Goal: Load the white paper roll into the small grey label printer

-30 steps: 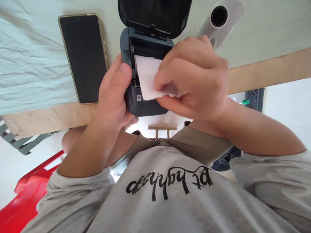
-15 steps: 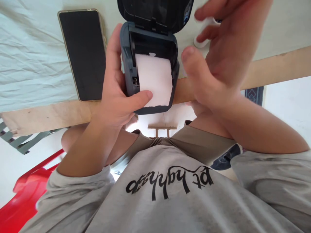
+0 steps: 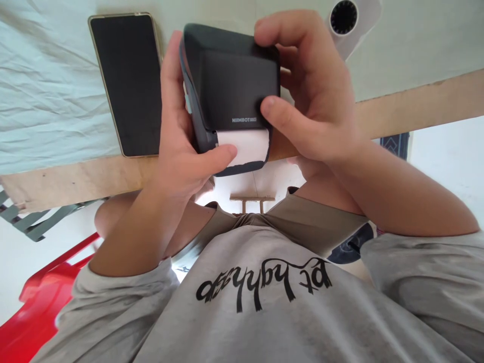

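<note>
A dark label printer (image 3: 230,85) marked NIIMBOT is held up between both hands over the table's near edge. Its black lid is down over the body. White label paper (image 3: 249,143) sticks out below the lid's front edge. My left hand (image 3: 185,136) is wrapped round the printer's left side, its thumb pressing on the paper. At the right side, my right hand (image 3: 313,96) grips the lid, thumb on top near the brand name and fingers at the far right corner, some partly hidden behind the printer.
A dark-screened phone (image 3: 126,85) in a clear case lies on the table's pale cloth (image 3: 49,91), left of my left hand. Beyond my right hand lies a white roll core (image 3: 344,17) with a dark toothed hole. A red plastic chair (image 3: 41,302) stands at lower left.
My right hand has moved left onto the printer, and its raised lid has swung down over the paper roll. The left hand keeps its grip. The white core now shows more fully.
</note>
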`<state>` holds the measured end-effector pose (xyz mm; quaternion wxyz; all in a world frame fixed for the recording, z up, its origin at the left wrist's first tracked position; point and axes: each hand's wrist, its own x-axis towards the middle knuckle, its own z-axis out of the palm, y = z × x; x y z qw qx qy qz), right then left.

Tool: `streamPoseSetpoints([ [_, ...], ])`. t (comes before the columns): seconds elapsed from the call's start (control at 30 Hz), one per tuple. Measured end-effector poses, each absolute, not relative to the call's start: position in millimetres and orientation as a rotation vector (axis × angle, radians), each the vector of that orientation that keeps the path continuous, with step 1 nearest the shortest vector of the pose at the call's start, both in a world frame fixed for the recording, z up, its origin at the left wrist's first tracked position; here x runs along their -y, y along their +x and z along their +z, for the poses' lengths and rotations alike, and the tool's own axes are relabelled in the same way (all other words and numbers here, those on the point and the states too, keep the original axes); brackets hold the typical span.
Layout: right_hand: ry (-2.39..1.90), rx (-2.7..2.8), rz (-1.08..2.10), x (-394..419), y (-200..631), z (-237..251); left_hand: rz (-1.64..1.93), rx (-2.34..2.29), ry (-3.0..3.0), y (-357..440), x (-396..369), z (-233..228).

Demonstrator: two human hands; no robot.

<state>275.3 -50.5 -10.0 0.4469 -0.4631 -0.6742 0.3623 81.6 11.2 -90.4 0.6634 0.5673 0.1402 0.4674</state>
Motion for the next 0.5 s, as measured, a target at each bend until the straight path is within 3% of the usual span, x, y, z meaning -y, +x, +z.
streamPoseSetpoints([
  [0.2, -0.798, 1.756, 1.013, 36.3, 278.7, -29.5, 1.05, -0.533, 0.954, 84.5, 12.6, -47.1],
  [0.4, -1.081, 1.776, 1.095, 46.6, 273.7, -11.1, 1.156, -0.501, 0.894, 90.8, 19.1, -44.5],
  [0.5, -1.02, 1.721, 1.057, 49.9, 269.3, -7.3, 1.14, -0.498, 0.893, 90.2, 16.4, -46.5],
])
